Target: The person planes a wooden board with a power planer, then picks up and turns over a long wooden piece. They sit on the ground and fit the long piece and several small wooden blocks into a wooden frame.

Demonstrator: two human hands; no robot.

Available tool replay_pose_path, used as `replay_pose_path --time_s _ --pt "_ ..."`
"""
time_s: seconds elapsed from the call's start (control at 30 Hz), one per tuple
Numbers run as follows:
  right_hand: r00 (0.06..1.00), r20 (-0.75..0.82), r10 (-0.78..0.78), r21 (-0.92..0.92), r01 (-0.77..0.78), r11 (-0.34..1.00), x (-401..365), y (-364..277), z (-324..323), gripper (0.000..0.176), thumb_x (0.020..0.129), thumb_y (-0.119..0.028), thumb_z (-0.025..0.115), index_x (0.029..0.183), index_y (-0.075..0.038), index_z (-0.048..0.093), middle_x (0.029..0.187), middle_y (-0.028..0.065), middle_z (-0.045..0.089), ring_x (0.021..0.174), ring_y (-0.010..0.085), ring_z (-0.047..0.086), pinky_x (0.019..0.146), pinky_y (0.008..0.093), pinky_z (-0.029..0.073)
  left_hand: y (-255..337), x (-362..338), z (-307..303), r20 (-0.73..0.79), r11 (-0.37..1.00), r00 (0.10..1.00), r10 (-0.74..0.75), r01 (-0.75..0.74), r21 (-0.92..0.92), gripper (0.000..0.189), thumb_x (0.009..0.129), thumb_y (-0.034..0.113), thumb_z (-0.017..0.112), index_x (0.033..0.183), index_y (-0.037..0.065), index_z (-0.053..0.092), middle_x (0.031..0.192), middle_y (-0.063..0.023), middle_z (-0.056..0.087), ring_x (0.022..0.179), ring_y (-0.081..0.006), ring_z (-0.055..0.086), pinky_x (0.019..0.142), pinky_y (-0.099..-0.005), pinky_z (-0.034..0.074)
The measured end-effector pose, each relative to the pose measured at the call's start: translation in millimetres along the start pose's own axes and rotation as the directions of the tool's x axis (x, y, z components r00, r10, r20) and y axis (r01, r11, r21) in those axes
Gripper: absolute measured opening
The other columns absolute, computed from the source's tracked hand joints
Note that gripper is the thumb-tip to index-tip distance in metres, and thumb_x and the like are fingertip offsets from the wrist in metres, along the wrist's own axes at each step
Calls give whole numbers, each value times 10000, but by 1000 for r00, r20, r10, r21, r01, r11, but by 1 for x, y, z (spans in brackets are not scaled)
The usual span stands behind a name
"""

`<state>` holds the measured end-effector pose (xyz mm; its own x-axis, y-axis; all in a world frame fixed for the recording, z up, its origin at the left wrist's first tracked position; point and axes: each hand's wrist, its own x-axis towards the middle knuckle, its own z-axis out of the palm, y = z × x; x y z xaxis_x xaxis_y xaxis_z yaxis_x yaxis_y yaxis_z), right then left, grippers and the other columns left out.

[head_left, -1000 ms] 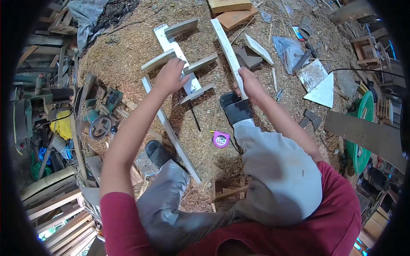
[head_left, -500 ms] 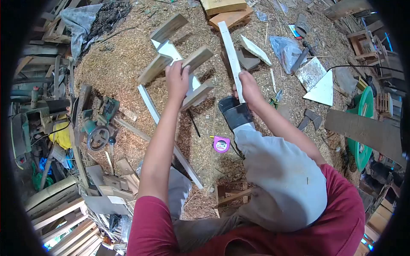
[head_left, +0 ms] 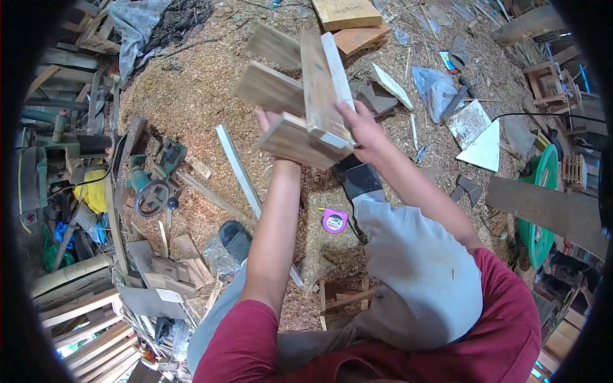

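Observation:
My left hand [head_left: 265, 119] grips a wooden assembly [head_left: 318, 86]: a long plank with several short boards jutting out to the left. Most of that hand is hidden behind the lowest short board, and only some fingers show. Wrapped round the lower part of a narrow white-faced wooden strip [head_left: 336, 60] is my right hand [head_left: 365, 131]. The strip lies along the plank's right side, seemingly against it. Below, on the sawdust, rests a pink tape measure [head_left: 334, 221] with a bit of its yellow blade out.
A loose white strip [head_left: 238, 169] lies on the left. A machine with a handwheel [head_left: 152, 198] stands beyond it. Thick wood blocks [head_left: 348, 14], a plastic bag [head_left: 432, 89], an axe head [head_left: 467, 190] and a green basin [head_left: 546, 185] are around.
My left hand has lifted and turned the assembly, bringing it right, beside the white strip in my right hand. My left foot in its dark sandal now shows.

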<state>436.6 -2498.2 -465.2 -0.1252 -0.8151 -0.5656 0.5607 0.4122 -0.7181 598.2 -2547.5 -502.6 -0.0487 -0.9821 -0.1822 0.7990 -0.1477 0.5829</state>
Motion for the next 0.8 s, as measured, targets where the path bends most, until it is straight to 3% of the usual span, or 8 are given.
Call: replay_pose_path --time_s 0.13,0.3,0.4,0.5,0.57,0.6,0.7,0.8 --pt "997 68 32 49 -35 998 6 14 -11 512 905 -115 789 1275 -67 438 1124 103 626 878 177 673 635 333 581 -5 -19 -83 -87 959 957 -276 269 -90 1069 917 880 163 1614 73 239 1602 -170 361 1455 -355 385 1204 -484 350" --pt "998 24 66 -147 -62 987 4 26 8 685 831 -46 835 1322 -81 358 1191 114 612 978 222 678 653 414 582 36 -33 -137 -147 881 874 -462 472 33 1110 916 888 174 1518 -24 369 1168 -145 607 1068 -275 588 1014 -447 490" --pt "998 -40 41 -212 -48 976 18 49 13 719 789 -47 852 1318 -63 366 1185 123 605 1023 247 657 755 436 578 60 -41 -127 -144 796 788 -599 606 7 1132 898 888 199 1614 11 197 1637 -246 275 1492 -397 330 1228 -522 287" --pt "992 -113 -48 -286 14 958 34 81 25 685 775 18 787 1311 -40 364 1172 161 600 1045 266 644 835 401 569 79 -28 -144 -344 823 774 -532 568 3 958 996 733 300 1606 2 197 1623 -281 274 1482 -426 334 1213 -545 314" --pt "993 -119 -24 -328 -16 944 29 86 29 677 784 12 777 1314 -37 359 1181 170 600 1055 271 643 866 404 562 111 -20 -158 -460 799 814 -354 519 304 886 1015 687 353 1573 4 271 1573 -279 342 1426 -424 412 1202 -527 335" --pt "992 -123 -22 -348 -23 937 29 85 31 673 788 10 772 1315 -36 357 1185 174 599 1060 273 643 882 405 559 126 -15 -158 -487 748 836 -253 489 450 850 1025 665 379 1556 5 308 1547 -278 376 1397 -424 450 1197 -518 346" --pt "990 -135 42 -328 -85 941 33 91 31 617 815 -19 774 1309 -24 405 1196 169 632 1090 262 646 915 399 548 189 -24 -110 -369 -24 814 -449 402 915 730 1014 498 571 1513 -5 393 1494 -240 481 1372 -378 497 1187 -481 369" --pt "988 -153 14 -365 -70 928 32 105 34 590 841 -38 784 1314 -22 431 1196 161 649 1100 253 649 933 393 541 211 -43 -112 -105 -185 855 -507 10 983 655 966 364 695 1457 -6 470 1429 -211 559 1353 -335 530 1169 -438 392"
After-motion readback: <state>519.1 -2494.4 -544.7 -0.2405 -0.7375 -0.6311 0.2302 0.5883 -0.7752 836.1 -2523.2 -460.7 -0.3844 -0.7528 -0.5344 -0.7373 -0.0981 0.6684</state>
